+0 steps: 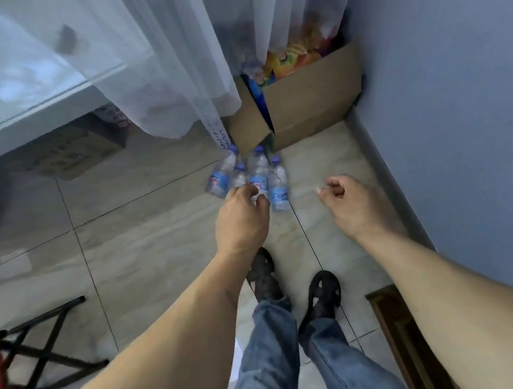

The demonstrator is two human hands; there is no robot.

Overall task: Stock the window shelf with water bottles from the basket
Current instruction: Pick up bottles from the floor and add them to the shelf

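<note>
Beside the brown cardboard box (309, 102), four clear plastic water bottles with blue caps and labels (277, 183) stand clustered on the pale tiled floor (144, 235). Left hand (240, 217) grips one bottle; right hand (352, 204) hovers loosely curled, holding nothing.

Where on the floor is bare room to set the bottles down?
Bare tile lies between the right hand and the cardboard box, and left of the bottles toward the folding stand. Crowded where the left hand holds four bottles by the curtain.
</note>
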